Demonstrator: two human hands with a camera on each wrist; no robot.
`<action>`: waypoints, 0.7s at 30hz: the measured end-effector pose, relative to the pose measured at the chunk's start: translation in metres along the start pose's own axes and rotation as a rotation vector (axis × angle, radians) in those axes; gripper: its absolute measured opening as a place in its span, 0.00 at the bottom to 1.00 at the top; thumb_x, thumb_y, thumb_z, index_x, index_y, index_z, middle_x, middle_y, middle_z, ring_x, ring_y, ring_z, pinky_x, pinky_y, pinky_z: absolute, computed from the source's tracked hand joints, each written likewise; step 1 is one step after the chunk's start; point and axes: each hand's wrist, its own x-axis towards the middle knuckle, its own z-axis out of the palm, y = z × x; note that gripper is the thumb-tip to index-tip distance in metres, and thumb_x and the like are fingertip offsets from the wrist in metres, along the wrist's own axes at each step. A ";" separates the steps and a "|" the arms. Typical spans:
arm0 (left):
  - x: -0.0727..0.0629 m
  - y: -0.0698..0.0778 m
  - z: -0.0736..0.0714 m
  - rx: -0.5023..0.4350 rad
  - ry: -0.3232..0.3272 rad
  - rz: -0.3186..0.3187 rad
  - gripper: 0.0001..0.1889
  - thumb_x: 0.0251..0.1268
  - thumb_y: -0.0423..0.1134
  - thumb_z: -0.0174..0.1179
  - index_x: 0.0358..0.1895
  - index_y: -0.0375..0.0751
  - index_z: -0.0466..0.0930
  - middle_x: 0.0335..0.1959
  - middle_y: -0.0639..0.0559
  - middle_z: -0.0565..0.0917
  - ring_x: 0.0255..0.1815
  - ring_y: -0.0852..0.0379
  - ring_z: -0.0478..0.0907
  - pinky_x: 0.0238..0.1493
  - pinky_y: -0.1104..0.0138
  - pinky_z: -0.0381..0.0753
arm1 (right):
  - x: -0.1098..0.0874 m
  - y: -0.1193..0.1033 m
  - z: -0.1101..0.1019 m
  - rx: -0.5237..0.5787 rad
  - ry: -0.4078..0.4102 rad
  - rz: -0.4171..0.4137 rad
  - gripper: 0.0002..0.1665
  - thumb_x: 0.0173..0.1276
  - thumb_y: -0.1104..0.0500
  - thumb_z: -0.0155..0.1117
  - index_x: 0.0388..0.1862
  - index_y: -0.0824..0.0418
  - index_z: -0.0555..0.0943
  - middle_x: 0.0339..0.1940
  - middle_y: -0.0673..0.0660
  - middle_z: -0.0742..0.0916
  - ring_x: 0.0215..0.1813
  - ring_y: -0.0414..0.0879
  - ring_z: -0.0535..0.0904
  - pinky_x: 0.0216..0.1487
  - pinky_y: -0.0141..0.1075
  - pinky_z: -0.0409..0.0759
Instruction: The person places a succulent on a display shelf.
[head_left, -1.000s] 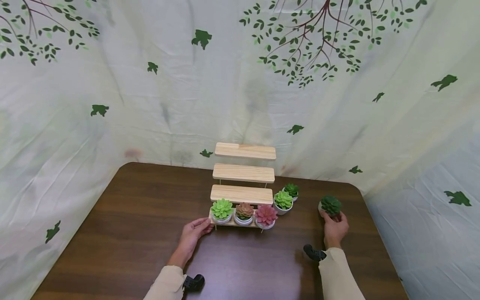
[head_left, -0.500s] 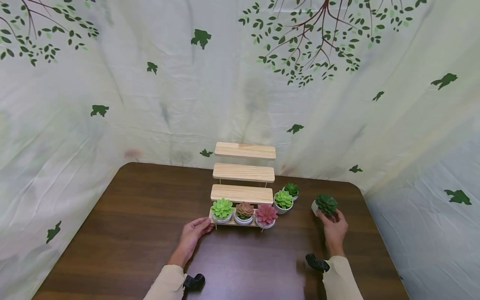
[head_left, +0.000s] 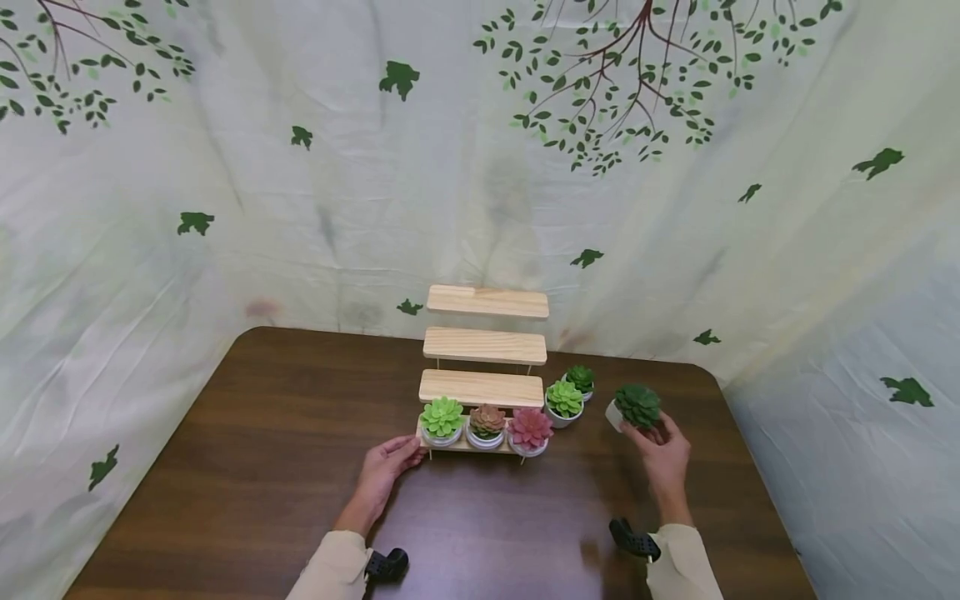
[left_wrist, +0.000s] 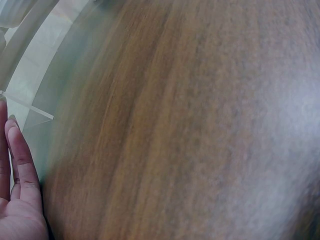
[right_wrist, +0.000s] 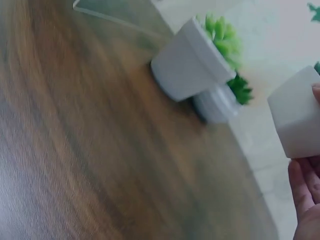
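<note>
In the head view, my right hand point(head_left: 663, 454) grips a white pot with a dark green artificial succulent point(head_left: 637, 406), tilted and held above the table. The right wrist view shows the white pot point(right_wrist: 297, 112) with fingers point(right_wrist: 301, 187) under and beside it. My left hand point(head_left: 386, 471) pinches the left end of the lowest board of a tiered wooden plant stand point(head_left: 480, 388). On that board sit a bright green succulent point(head_left: 442, 417), a brownish one point(head_left: 487, 422) and a pink one point(head_left: 529, 428), all in white pots. Fingers point(left_wrist: 22, 155) show at the left wrist view's edge.
Right of the stand, a light green potted succulent point(head_left: 564, 400) stands on the brown table point(head_left: 300, 417), with a darker green one point(head_left: 580, 379) behind it. A leaf-printed cloth point(head_left: 300, 250) hangs behind the table. Three upper boards of the stand rise toward it.
My right hand has carried the dark green potted succulent leftward, toward the stand, and the pot now tilts more. My left hand has stayed at the stand's lower left end.
</note>
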 end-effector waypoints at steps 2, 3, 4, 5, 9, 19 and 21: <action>-0.001 0.001 0.001 0.001 0.003 -0.008 0.11 0.66 0.31 0.60 0.45 0.23 0.79 0.30 0.51 0.86 0.34 0.60 0.83 0.40 0.70 0.83 | -0.003 -0.006 0.001 -0.001 -0.024 0.004 0.34 0.53 0.65 0.77 0.59 0.64 0.74 0.49 0.53 0.79 0.42 0.27 0.79 0.41 0.20 0.79; -0.001 0.001 0.000 0.007 -0.003 0.000 0.12 0.67 0.31 0.59 0.46 0.22 0.78 0.31 0.50 0.86 0.34 0.60 0.83 0.40 0.70 0.83 | -0.004 -0.009 0.001 -0.001 -0.041 0.003 0.34 0.53 0.66 0.76 0.59 0.65 0.74 0.49 0.53 0.79 0.43 0.28 0.79 0.41 0.20 0.79; -0.001 0.001 0.001 0.006 0.002 -0.004 0.12 0.66 0.31 0.60 0.45 0.23 0.79 0.31 0.50 0.86 0.34 0.60 0.83 0.40 0.70 0.83 | -0.005 -0.013 0.002 -0.001 -0.059 -0.003 0.34 0.53 0.66 0.76 0.59 0.65 0.74 0.49 0.53 0.79 0.44 0.28 0.79 0.42 0.21 0.79; -0.001 0.001 0.001 0.006 0.004 -0.005 0.12 0.66 0.31 0.60 0.45 0.23 0.79 0.31 0.50 0.86 0.34 0.59 0.83 0.40 0.70 0.83 | -0.006 -0.016 0.002 0.002 -0.079 -0.010 0.34 0.53 0.66 0.76 0.60 0.65 0.74 0.50 0.54 0.79 0.44 0.29 0.79 0.43 0.21 0.79; -0.001 0.001 -0.001 0.006 0.012 -0.010 0.13 0.66 0.31 0.60 0.46 0.21 0.78 0.31 0.49 0.86 0.34 0.59 0.83 0.40 0.70 0.83 | -0.011 -0.026 0.007 -0.006 -0.152 -0.039 0.34 0.54 0.66 0.75 0.61 0.66 0.73 0.53 0.56 0.79 0.48 0.32 0.79 0.45 0.22 0.79; 0.002 -0.001 -0.001 0.011 0.024 -0.019 0.14 0.67 0.30 0.59 0.48 0.19 0.76 0.31 0.47 0.86 0.34 0.59 0.83 0.41 0.69 0.83 | -0.020 -0.052 0.025 0.079 -0.276 -0.122 0.33 0.54 0.74 0.72 0.59 0.68 0.73 0.47 0.46 0.82 0.49 0.35 0.80 0.48 0.25 0.80; 0.002 -0.001 0.000 0.009 0.022 -0.020 0.14 0.67 0.30 0.58 0.48 0.19 0.76 0.31 0.48 0.86 0.34 0.59 0.83 0.41 0.69 0.83 | -0.021 -0.056 0.030 0.095 -0.315 -0.144 0.33 0.53 0.75 0.71 0.59 0.70 0.72 0.47 0.46 0.82 0.49 0.36 0.80 0.47 0.26 0.81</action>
